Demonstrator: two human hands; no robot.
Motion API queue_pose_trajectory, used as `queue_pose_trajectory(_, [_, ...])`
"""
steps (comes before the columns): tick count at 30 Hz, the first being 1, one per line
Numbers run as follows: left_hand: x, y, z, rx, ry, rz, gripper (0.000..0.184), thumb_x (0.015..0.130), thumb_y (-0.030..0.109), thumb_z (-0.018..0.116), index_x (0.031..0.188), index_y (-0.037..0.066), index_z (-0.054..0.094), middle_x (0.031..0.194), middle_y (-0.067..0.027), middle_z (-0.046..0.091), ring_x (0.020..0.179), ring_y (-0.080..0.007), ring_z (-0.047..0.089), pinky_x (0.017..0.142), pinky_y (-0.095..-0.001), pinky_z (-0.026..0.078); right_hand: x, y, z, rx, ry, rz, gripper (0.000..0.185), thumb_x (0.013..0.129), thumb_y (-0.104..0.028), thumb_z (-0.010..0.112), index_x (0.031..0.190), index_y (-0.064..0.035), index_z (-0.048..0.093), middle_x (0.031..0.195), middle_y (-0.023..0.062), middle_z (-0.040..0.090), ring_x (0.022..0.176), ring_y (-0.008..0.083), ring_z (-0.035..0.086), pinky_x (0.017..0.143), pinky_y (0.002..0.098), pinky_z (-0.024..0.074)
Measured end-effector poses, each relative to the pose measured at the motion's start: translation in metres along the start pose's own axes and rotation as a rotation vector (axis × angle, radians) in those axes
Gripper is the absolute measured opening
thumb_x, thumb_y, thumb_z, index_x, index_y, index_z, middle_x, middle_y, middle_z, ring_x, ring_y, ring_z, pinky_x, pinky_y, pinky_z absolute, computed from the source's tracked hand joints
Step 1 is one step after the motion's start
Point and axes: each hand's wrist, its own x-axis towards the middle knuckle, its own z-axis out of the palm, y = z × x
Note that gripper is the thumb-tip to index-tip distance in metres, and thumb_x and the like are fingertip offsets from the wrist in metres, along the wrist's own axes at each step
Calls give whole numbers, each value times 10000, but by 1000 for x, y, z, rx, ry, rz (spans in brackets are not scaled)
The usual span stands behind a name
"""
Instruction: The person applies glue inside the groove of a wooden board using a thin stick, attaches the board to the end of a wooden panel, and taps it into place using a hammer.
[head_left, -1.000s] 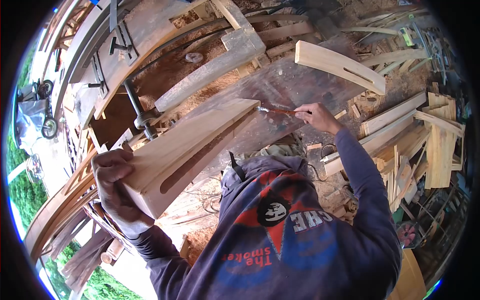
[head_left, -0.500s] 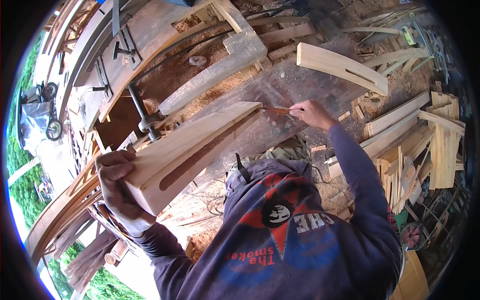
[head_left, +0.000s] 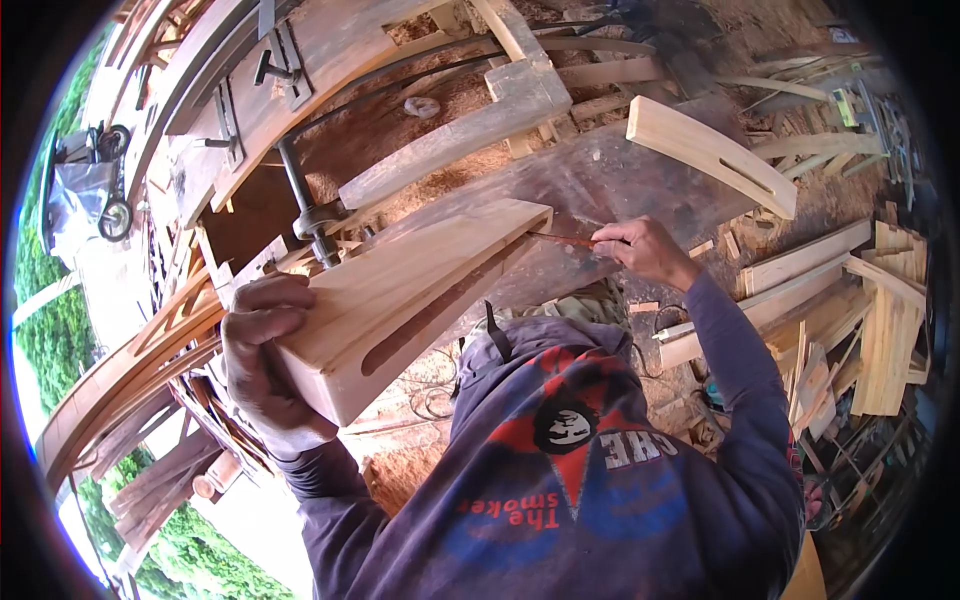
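A long pale wooden piece [head_left: 400, 290] with a dark slot along its side lies across the view. My left hand [head_left: 270, 360] is closed round its near left end, fingers over the top edge. In my right hand [head_left: 645, 250] is a thin reddish-brown brush [head_left: 570, 239], pinched between the fingers. The brush's tip meets the far right end of the wooden piece, by the end of the slot; the tip itself is too small to make out clearly.
A curved slotted wooden piece [head_left: 712, 158] lies at the upper right. Planks [head_left: 885, 320] and offcuts are piled on the right. A metal clamp [head_left: 312, 215] stands behind the held piece, near a curved wooden frame [head_left: 455, 130]. Sawdust covers much around.
The brush tip has moved from the far end of the wooden piece to the side by the slot. The whole scene has shifted slightly to the right in view.
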Motion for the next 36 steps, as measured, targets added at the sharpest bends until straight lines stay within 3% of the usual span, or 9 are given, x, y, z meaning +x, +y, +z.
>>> queue_pose_trajectory(4, [1, 1, 0, -39, -10, -14, 624, 655, 392, 919, 1022, 41, 556, 1082, -179, 629, 1085, -284, 595, 987, -434, 447, -5, -41, -13, 55, -36, 21, 252, 895, -235, 756, 1043, -31, 771, 978, 181, 757, 869, 301, 749, 774, 372, 567])
queue_pose_trajectory(8, [0, 5, 5, 27, 36, -53, 503, 664, 169, 895, 1005, 38, 549, 1073, -180, 638, 1043, -263, 604, 961, -409, 458, -11, -77, -18, 157, -36, -25, 213, 901, -174, 749, 1024, -1, 760, 937, 191, 753, 831, 307, 747, 725, 368, 565])
queue_pose_trajectory(10, [3, 4, 1, 30, 5, 2, 438, 686, 73, 844, 1007, 29, 549, 1072, -181, 644, 1020, -255, 609, 941, -395, 475, -15, -93, -16, 117, 38, -182, 168, 915, -128, 734, 998, 18, 741, 796, 153, 713, 672, 220, 686, 617, 332, 512])
queue_pose_trajectory(13, [-1, 2, 0, 34, 8, -6, 449, 684, 77, 856, 1006, 32, 546, 1071, -181, 647, 1013, -257, 613, 931, -396, 482, -25, -137, -32, 6, 43, -201, 161, 903, -172, 726, 971, -29, 755, 862, 161, 734, 776, 347, 712, 676, 410, 554])
queue_pose_trajectory(20, [-9, 4, 2, 89, 5, 21, 498, 664, 131, 895, 1008, 44, 546, 1064, -177, 646, 1039, -279, 628, 939, -421, 488, -40, -169, -42, -54, 40, -261, 139, 885, -144, 721, 972, -38, 745, 823, 150, 719, 736, 353, 698, 645, 420, 549])
queue_pose_trajectory(23, [-12, 2, 2, 38, 20, 27, 530, 639, 135, 910, 1013, 46, 546, 1060, -172, 649, 1037, -285, 632, 941, -427, 490, -51, -188, -46, -34, 103, -284, 135, 875, -118, 720, 982, -38, 744, 796, 143, 711, 708, 338, 702, 594, 412, 540])
queue_pose_trajectory(28, [-11, 13, 0, 138, -25, 11, 546, 612, 161, 917, 1009, 42, 561, 1075, -177, 652, 1018, -276, 635, 939, -420, 484, -69, -232, -60, -91, 39, -550, 241, 803, -62, 766, 1036, -5, 746, 720, 73, 662, 565, 186, 606, 514, 337, 464])
queue_pose_trajectory(34, [-16, 1, -5, 27, -13, 29, 531, 612, 166, 905, 1001, 32, 569, 1070, -182, 659, 1005, -259, 637, 917, -395, 485, -74, -240, -58, -601, 284, -811, 335, 802, -76, 672, 1123, -13, 743, 758, 34, 629, 581, 136, 534, 502, 285, 410])
queue_pose_trajectory(36, [-18, 1, -4, 42, 16, 25, 518, 623, 159, 894, 1004, 28, 568, 1069, -182, 659, 1007, -259, 636, 919, -396, 485, -68, -214, -51, -597, 239, -746, 321, 834, -120, 680, 1135, -23, 733, 775, 19, 594, 657, 131, 559, 522, 272, 446])
